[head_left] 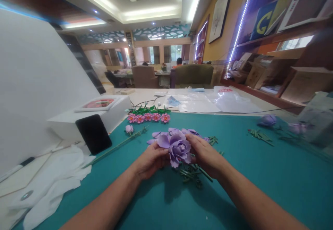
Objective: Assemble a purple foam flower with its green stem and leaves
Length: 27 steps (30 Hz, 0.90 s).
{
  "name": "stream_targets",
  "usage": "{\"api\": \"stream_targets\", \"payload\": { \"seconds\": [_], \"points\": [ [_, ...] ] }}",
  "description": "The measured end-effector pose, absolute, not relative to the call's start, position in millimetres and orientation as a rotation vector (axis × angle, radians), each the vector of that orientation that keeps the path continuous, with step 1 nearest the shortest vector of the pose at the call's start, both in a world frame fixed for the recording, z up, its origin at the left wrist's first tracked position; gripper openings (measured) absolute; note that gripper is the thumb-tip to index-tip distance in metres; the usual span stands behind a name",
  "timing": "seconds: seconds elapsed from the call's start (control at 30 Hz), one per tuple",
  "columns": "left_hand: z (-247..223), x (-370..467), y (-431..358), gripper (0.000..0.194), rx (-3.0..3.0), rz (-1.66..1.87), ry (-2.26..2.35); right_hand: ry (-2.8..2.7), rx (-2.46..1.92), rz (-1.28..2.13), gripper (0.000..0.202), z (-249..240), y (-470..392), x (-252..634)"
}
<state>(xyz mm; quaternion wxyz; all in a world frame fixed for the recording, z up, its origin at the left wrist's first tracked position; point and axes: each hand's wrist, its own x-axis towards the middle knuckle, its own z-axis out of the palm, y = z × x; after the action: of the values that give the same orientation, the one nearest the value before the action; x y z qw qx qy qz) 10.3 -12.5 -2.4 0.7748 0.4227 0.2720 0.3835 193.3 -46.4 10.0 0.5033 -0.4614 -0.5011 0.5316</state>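
A purple artificial flower (179, 148) with layered, ruffled petals is held between both hands just above the green mat (260, 181). My left hand (153, 159) grips it from the left, thumb on a lower petal. My right hand (204, 152) closes on its right side; those fingertips are partly hidden behind the petals. Loose purple petals (191, 131) lie behind the flower. Below and to the right of it are green stem and leaf pieces (191, 174), partly covered by my right hand.
Pink flowers (148, 118) stand in a row at the mat's back edge. To the left are a long-stemmed lilac rose (129, 129), a black phone (93, 134) leaning on a white box, and white cloth (65, 174). Rightward lie green pieces (260, 136) and purple flowers (267, 120).
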Motion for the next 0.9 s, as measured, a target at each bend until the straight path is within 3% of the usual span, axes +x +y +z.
{"api": "stream_targets", "payload": {
  "seconds": [0.1,0.27,0.67,0.9],
  "points": [
    [1,10,-11,0.023,0.911,0.821,0.596,-1.122,-1.068,1.479,0.041,6,-44,192],
    [9,10,-13,0.020,0.929,0.800,0.643,-1.034,-1.089,1.431,0.046,3,-42,187],
    [-18,10,-5,0.041,1.159,0.874,0.768,-1.075,-1.134,1.296,0.058,-13,-40,177],
    [-5,12,-11,0.051,1.173,0.876,0.752,-1.103,-1.111,1.260,0.051,-12,-41,176]
  ]
}}
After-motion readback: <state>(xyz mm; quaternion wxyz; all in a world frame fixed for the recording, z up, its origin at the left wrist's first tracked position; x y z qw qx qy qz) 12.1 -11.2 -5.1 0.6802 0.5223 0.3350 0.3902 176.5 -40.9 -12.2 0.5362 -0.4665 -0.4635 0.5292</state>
